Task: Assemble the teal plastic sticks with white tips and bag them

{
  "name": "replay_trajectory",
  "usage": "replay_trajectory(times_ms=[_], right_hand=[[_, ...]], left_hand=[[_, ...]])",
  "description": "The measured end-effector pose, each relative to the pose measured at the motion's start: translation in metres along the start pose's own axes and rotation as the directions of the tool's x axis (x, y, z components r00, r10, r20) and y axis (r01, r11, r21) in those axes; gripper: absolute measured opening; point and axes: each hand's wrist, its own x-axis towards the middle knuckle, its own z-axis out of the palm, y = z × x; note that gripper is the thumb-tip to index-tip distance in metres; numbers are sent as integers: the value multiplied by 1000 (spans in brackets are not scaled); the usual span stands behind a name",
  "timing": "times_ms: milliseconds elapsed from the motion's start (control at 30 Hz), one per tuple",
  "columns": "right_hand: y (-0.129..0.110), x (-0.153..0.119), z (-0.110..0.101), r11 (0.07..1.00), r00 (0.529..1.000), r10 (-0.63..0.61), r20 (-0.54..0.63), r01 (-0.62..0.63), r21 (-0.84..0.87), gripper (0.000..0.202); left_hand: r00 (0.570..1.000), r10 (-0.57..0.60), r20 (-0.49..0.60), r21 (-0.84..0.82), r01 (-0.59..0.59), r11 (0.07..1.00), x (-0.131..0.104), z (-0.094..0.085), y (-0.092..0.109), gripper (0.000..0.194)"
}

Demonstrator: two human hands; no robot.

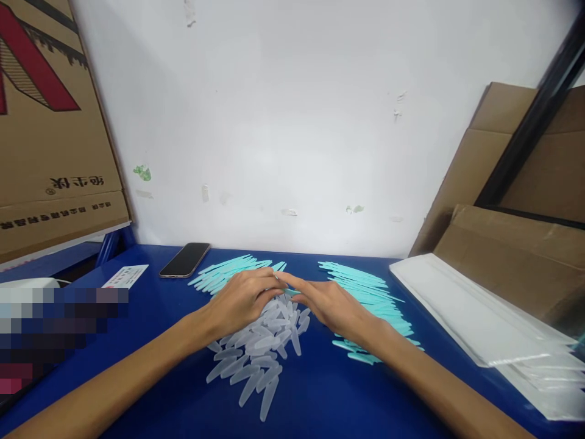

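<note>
Both hands (283, 299) atop frosted caps (256, 353), fingertips touching.

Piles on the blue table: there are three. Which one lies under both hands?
The clear caps pile in the middle. The left hand and right hand rest on it; the two teal piles lie beyond, one to each side.

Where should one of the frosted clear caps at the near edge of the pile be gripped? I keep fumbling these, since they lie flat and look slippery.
Probably across its two long sides, near the wider end, coming from above. The loose cap nearest the camera lies flat on the blue table, clear of the pile, so fingertips fit on both sides.
</note>
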Motion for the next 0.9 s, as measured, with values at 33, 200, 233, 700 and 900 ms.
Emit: replay_trajectory(times_ms=[33, 200, 233, 700, 900], right_hand=[[0, 0, 1, 1000, 1000, -7, -3, 7, 20, 79], [-3, 1, 2, 992, 994, -15, -111, 28, 120, 74], [-3, 1, 2, 992, 992, -14, -129, 30, 126, 72], [20, 3, -16, 963, 974, 168, -150, -194, -185, 35], [50, -4, -25, 879, 926, 310, -218, -366, -307, 29]], left_hand=[[1000, 9, -24, -18, -9, 1000, 0, 0, 2, 23], [990, -8, -143, -82, -4, 997, 5, -6, 12, 24], [988, -11, -152, -84, -2, 996, 6, -7, 13, 24], [991, -114, -69, 178, 125, 976, 2, -12, -10, 25], [954, -291, -71, 300, 298, 906, 1, -15, -24, 28]])
